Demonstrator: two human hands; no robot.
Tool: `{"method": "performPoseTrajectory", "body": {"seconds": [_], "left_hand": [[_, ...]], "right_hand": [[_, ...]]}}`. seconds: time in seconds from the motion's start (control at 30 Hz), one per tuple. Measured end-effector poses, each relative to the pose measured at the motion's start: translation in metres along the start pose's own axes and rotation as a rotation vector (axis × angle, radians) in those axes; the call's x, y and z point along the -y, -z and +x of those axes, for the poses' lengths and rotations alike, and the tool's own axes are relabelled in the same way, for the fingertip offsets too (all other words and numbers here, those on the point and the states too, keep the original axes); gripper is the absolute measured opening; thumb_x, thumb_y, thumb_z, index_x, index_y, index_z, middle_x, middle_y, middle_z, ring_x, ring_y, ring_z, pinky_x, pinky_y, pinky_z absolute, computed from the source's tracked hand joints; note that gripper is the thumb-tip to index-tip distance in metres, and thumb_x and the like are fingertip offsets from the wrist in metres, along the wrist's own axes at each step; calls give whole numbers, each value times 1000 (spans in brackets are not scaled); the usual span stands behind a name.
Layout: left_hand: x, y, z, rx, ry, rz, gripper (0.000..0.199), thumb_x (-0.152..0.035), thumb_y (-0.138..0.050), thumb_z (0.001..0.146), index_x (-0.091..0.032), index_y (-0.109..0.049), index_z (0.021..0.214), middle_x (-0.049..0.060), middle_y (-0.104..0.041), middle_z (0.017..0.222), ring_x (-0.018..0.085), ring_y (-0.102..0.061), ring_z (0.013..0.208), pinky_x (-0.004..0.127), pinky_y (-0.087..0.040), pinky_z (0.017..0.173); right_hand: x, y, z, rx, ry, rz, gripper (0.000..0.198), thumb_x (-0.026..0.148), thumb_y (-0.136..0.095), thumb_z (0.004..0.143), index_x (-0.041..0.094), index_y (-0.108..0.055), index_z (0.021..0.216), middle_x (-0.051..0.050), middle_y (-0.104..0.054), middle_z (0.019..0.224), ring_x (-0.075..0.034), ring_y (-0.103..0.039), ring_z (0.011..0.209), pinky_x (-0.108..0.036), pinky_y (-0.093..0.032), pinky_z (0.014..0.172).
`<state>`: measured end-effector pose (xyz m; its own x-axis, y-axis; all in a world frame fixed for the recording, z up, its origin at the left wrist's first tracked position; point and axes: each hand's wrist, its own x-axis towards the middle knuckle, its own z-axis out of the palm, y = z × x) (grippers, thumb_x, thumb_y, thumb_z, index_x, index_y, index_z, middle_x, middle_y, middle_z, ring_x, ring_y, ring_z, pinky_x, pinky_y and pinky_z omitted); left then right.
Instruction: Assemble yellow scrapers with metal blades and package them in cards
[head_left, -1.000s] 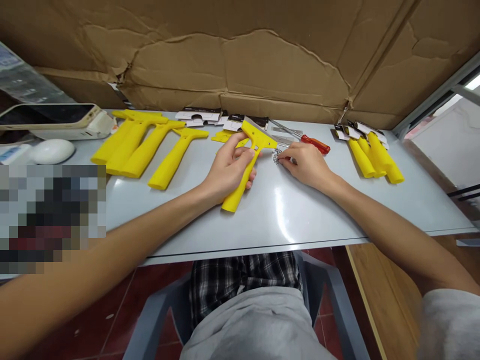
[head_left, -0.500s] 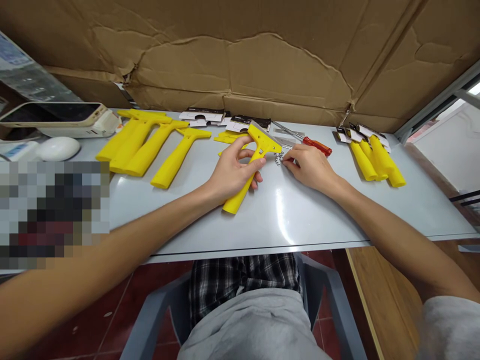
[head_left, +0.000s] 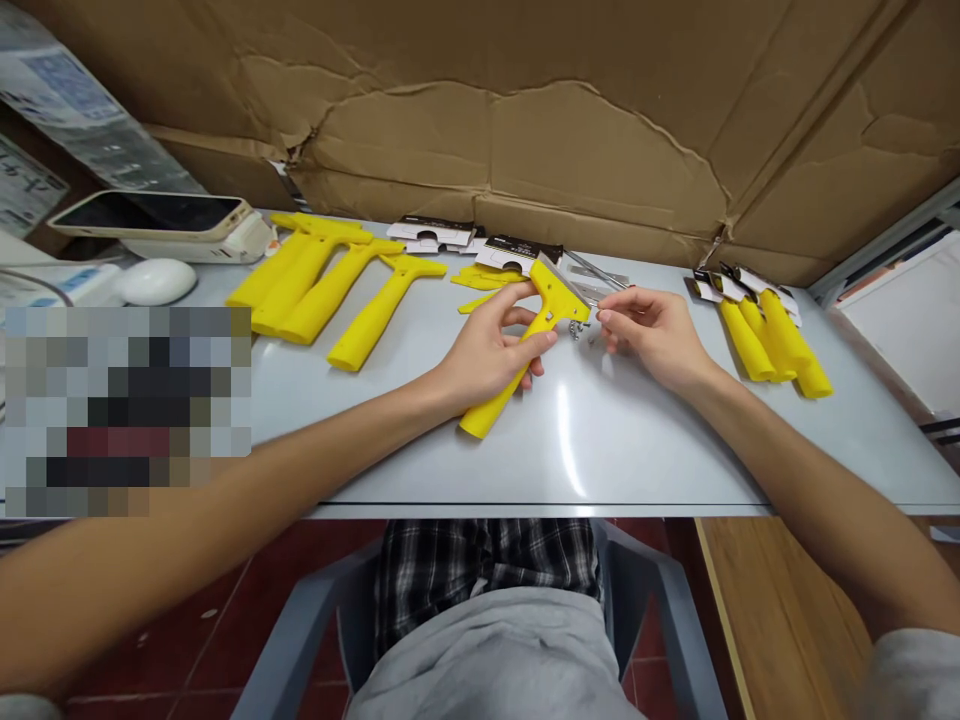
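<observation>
My left hand point(head_left: 491, 350) is closed around the handle of a yellow scraper point(head_left: 556, 292), tilted with its wide head up and a metal blade along the head's far edge. Close to the head's right end, my right hand point(head_left: 660, 335) pinches what looks like a small screw point(head_left: 595, 307) between thumb and fingertips. Just under the head lies a little pile of loose screws point(head_left: 576, 329) on the table. Behind the right hand a screwdriver shaft point(head_left: 596, 270) shows, its handle hidden by the fingers. Flat metal blades point(head_left: 592, 290) lie near it.
Several yellow scraper handles point(head_left: 322, 290) lie at the left. Scrapers with black-and-white blade covers point(head_left: 780, 330) rest at the right. More covers point(head_left: 435, 232) and flat yellow pieces point(head_left: 480, 277) lie at the back, before a cardboard wall point(head_left: 412, 130). A phone point(head_left: 150, 212) and white mouse point(head_left: 157, 282) are far left.
My right hand has lifted from the screw pile and drawn close to the scraper head's right end, fingertips pinched. The left hand still holds the scraper. The view has shifted slightly.
</observation>
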<state>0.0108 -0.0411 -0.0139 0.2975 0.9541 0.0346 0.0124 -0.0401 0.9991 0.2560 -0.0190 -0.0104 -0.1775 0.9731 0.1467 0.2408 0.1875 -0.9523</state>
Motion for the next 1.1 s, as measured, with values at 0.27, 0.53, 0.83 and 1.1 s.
{"method": "performPoseTrajectory", "body": {"seconds": [0.27, 0.53, 0.83, 1.1], "left_hand": [[1, -5, -10, 187, 28, 39, 55, -25, -82, 92, -25, -61, 144, 9, -69, 117, 10, -67, 54, 25, -56, 40], [2, -9, -14, 207, 11, 66, 57, -23, -82, 91, -27, -63, 145, 11, -68, 123, 7, -65, 54, 21, -54, 39], [-2, -8, -15, 237, 26, 84, 53, -22, -79, 92, -24, -62, 143, 12, -67, 123, 8, -67, 55, 22, -56, 40], [3, -5, -11, 280, 2, 53, 56, -20, -81, 91, -26, -60, 143, 10, -68, 123, 7, -66, 54, 21, -56, 41]], "right_hand": [[12, -15, -19, -85, 241, -176, 35, 44, -85, 83, 14, -81, 100, -8, -73, 100, -8, -66, 85, -22, -63, 74], [12, -21, -24, -87, 268, -247, 28, 42, -83, 87, 15, -83, 95, -8, -75, 96, -9, -68, 84, -23, -63, 76], [12, -15, -21, -72, 302, -315, 26, 43, -82, 88, 17, -84, 94, -7, -74, 95, -9, -65, 83, -23, -58, 74], [11, -13, -21, -15, 374, -378, 25, 44, -80, 91, 20, -86, 94, -7, -75, 95, -9, -65, 83, -22, -53, 70]]}}
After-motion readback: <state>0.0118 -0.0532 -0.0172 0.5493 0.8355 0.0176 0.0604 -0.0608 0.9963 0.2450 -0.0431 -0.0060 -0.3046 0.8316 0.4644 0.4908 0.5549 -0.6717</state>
